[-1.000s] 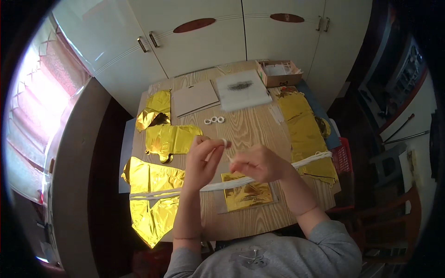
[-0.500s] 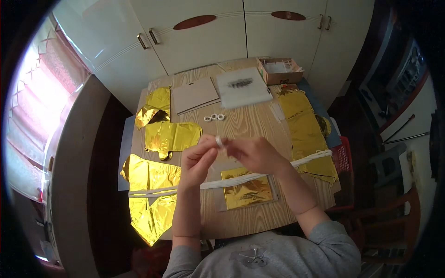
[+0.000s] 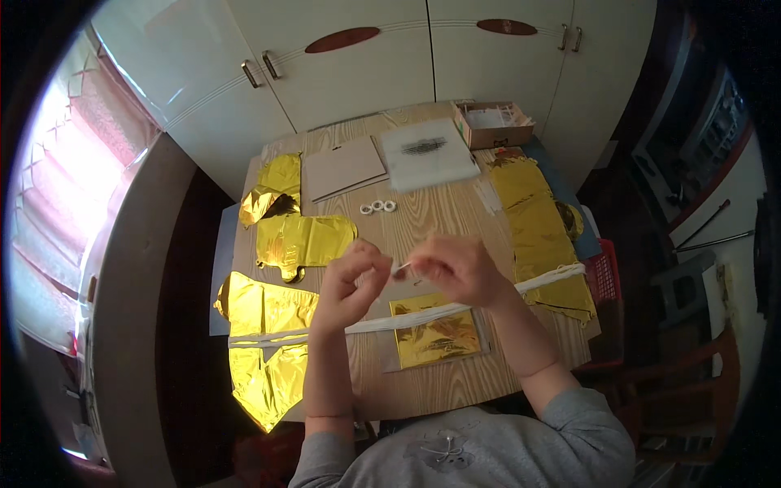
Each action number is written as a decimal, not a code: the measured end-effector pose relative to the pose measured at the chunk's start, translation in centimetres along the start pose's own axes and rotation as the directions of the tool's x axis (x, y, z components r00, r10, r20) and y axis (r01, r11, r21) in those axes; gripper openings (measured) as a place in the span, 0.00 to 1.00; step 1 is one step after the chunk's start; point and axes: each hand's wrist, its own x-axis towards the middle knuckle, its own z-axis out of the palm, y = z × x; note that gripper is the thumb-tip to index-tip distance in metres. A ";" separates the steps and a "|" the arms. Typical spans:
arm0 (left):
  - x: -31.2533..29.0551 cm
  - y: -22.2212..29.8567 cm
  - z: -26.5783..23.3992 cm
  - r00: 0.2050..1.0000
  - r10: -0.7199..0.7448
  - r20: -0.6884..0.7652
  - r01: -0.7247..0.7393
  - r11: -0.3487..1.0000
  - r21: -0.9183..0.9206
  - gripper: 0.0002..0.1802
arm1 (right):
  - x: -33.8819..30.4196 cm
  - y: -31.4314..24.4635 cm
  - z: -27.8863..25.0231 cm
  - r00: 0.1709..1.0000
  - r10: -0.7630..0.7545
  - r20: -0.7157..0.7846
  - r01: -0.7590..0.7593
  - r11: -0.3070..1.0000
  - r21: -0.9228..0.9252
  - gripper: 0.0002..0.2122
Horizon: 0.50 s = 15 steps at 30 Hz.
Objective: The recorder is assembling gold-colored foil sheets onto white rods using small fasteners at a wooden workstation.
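Note:
Above the middle of the table, my left hand [image 3: 355, 281] is closed in a pinch, and what its fingertips hold is hidden. Facing it, my right hand [image 3: 460, 267] is closed too, with a thin white strip [image 3: 403, 267] showing at its fingertips in the small gap between the hands. Beyond them lie several small white rolls [image 3: 378, 206], grouped together. Below my hands, a long white bundle of strands [image 3: 407, 316] crosses the table and passes over a flat folded gold foil piece in a clear bag [image 3: 435, 335].
Gold foil balloons lie flat at the left [image 3: 305, 240], near left [image 3: 268, 350] and right [image 3: 533, 228]. At the back are brown cardboard sheets [image 3: 348, 167], a stack of clear plastic bags [image 3: 427, 154] and an open box [image 3: 494, 122]. A red basket [image 3: 604, 276] stands beyond the right edge.
My hands have moved slightly apart. The white ring-like piece seen at my left fingertips no longer shows; a thin white strip now appears by my right fingertips.

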 end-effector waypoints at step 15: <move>-0.2 0.8 1.0 0.998 -0.034 0.061 0.058 0.888 -0.455 0.07 | -0.1 1.9 0.8 0.997 -0.012 -0.082 0.009 0.999 -0.034 0.02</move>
